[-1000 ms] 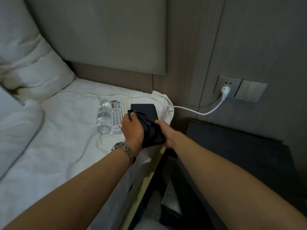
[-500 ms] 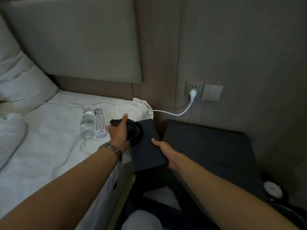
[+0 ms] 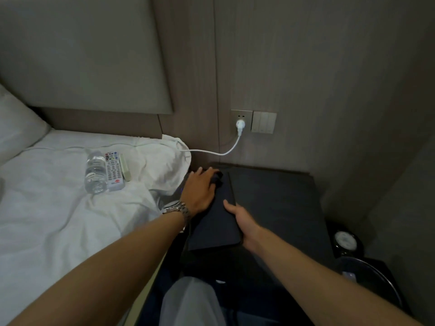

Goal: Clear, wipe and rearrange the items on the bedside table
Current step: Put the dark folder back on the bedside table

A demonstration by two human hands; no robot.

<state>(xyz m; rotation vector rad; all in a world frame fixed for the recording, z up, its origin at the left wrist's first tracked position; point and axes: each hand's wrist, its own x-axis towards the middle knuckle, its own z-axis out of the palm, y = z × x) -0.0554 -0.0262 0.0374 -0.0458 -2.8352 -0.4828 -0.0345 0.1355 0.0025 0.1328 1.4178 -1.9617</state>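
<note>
The left hand covers most of the dark cloth, so only a crumpled end shows past the fingers. The flat dark folder blends into the dark bedside table; whether it lies flat or is lifted, I cannot tell. The remote's buttons are too small to read. The pillow is cut off at the left edge. A round object in the right shadow is unclear.

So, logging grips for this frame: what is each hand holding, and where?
Right hand holds the dark folder by its right edge; left hand presses a dark cloth onto its far end.
</note>
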